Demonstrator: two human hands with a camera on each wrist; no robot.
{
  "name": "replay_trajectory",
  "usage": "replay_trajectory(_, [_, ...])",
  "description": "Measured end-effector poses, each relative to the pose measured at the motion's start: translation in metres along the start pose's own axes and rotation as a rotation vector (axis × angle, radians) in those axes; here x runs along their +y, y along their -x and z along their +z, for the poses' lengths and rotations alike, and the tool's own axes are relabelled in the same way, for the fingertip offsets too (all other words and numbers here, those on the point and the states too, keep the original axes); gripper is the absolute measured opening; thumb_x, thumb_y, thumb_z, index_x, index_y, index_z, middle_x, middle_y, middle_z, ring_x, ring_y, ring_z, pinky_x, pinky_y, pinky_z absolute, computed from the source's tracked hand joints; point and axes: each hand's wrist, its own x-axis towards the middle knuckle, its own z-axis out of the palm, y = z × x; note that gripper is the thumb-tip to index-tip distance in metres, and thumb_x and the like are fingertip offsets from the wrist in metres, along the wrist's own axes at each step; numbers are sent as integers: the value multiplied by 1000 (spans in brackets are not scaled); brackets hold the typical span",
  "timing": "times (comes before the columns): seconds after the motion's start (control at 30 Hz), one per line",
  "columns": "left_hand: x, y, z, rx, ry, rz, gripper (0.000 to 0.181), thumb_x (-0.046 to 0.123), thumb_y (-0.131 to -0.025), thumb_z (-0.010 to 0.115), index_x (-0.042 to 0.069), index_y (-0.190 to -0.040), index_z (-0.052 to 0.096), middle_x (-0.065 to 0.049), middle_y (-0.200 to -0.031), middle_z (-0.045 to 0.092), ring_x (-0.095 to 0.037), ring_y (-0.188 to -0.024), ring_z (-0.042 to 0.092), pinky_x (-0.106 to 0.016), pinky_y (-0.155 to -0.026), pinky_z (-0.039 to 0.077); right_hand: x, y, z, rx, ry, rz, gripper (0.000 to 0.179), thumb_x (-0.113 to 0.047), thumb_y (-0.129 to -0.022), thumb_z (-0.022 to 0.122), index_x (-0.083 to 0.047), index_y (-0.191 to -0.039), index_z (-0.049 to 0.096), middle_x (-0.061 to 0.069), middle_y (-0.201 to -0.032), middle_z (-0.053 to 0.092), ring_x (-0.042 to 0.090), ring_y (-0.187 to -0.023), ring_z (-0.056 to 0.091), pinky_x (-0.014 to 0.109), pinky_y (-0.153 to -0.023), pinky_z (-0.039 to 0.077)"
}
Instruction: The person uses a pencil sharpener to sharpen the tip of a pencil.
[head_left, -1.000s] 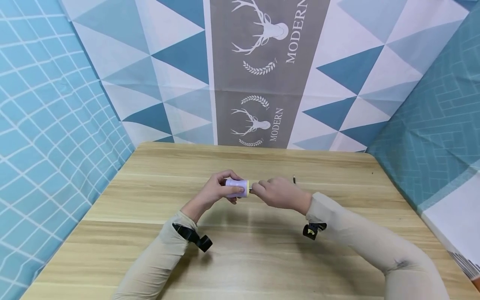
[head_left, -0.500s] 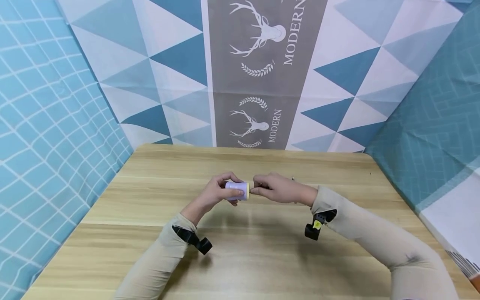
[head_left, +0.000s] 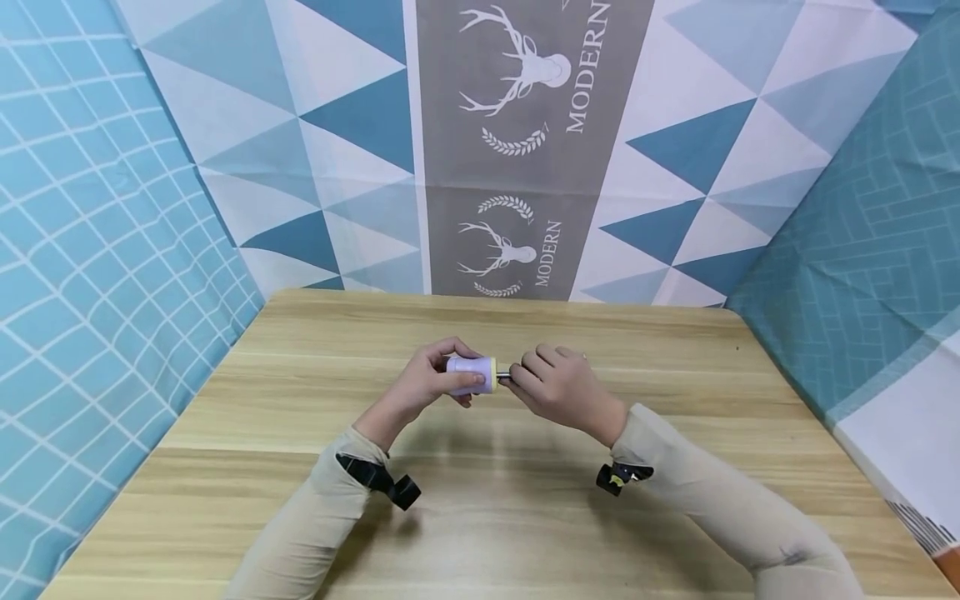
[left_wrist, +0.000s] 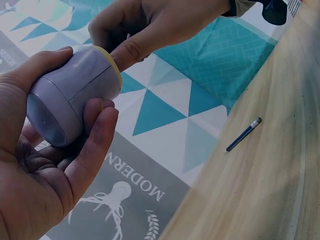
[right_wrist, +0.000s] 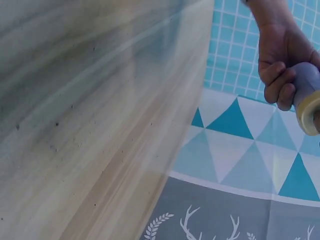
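Note:
A lavender cylinder (head_left: pixel 462 376) with a yellow rim (right_wrist: pixel 305 116) lies sideways in the air above the table. My left hand (head_left: pixel 420 385) grips it around the body, thumb along the near side; its smooth closed end faces the palm in the left wrist view. From the yellow end a thin dark metallic rod (head_left: pixel 504 376) reaches to my right hand (head_left: pixel 561 388), whose curled fingers pinch it. What the rod belongs to is hidden by those fingers. In the left wrist view the right hand (left_wrist: pixel 145 37) meets the yellow end closely.
A slim dark pen or pencil (left_wrist: pixel 244 135) with a pale end lies on the wooden table (head_left: pixel 480 533), beyond the right hand. Patterned cloths (head_left: pixel 360 167) hang behind the table and along both sides.
My right hand has twisted at the wrist against the cylinder's yellow end: half a second ago its thumb side showed, now its knuckles face up. The left hand stays nearly still.

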Motion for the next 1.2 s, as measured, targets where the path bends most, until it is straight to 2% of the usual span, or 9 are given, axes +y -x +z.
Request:
replay_trajectory(0.17, [-1, 0, 1, -12, -2, 6, 20, -1, -84, 72, -5, -100, 62, -13, -86, 66, -27, -71, 64, -33, -56, 60, 3, -1, 4, 35, 74, -112, 28, -15, -101, 46, -5, -79, 61, 1, -62, 56, 12, -48, 51, 23, -38, 43])
replay_trajectory(0.33, [-4, 0, -1, -27, -10, -3, 30, -2, -84, 71, -15, -105, 54, -13, -83, 66, -24, -67, 64, -32, -55, 60, 1, -4, 5, -56, -57, -56, 29, -17, -102, 44, -6, -78, 57, -1, -59, 53, 9, -43, 45, 20, -35, 37])
replay_trajectory(0.53, [-6, -1, -4, -12, 9, -8, 15, -2, -85, 70, -3, -97, 61, -13, -84, 66, -22, -65, 64, -32, -55, 60, 5, -16, -1, -256, -368, 158, 24, -13, -89, 71, -11, -76, 51, -7, -55, 42, 3, -44, 30, 18, -37, 24])
replay_trajectory(0.7, [-6, -1, -2, -14, 12, -15, 15, -3, -85, 70, -4, -95, 60, -13, -84, 67, -25, -67, 65, -33, -55, 60, 13, -26, -6, -493, -669, 387, 28, -12, -92, 69, -16, -73, 49, -11, -57, 34, 1, -49, 29, 19, -44, 24])
replay_trajectory(0.77, [-6, -2, -1, -22, -1, -14, 20, -3, -85, 70, -8, -98, 57, -13, -83, 67, -25, -66, 65, -33, -56, 60, 17, -30, -7, -596, -832, 522, 28, -12, -93, 67, -16, -72, 49, -11, -58, 34, 3, -51, 31, 21, -48, 26])
replay_trajectory(0.93, [-7, -1, 0, -45, -57, 9, 23, -5, -83, 71, -11, -100, 56, -13, -80, 66, -20, -62, 64, -32, -56, 60, 28, -32, -3, -885, -1312, 997, 23, -15, -96, 61, -10, -74, 54, -5, -53, 32, 9, -45, 25, 23, -41, 20])
replay_trajectory(1.03, [-6, -1, 1, -62, -101, 30, 24, -6, -82, 72, -11, -100, 58, -13, -81, 66, -21, -65, 64, -31, -56, 60, 33, -30, -1, -1012, -1477, 1204, 19, -17, -97, 58, -5, -82, 56, -2, -51, 30, 9, -41, 20, 22, -38, 15])
replay_trajectory(1.13, [-4, -1, 2, -50, -134, 32, 25, -5, -81, 73, -10, -100, 59, -13, -84, 66, -23, -69, 64, -31, -57, 60, 33, -28, -2, -1000, -1470, 1215, 17, -17, -97, 59, -5, -85, 58, -2, -52, 34, 9, -42, 23, 22, -38, 18])
replay_trajectory(1.2, [-3, 0, 1, -34, -147, 19, 25, -3, -82, 74, -9, -101, 59, -15, -86, 65, -25, -70, 64, -31, -58, 60, 28, -27, -5, -899, -1313, 1091, 16, -20, -96, 64, -5, -89, 61, -2, -55, 43, 9, -44, 33, 22, -39, 26])
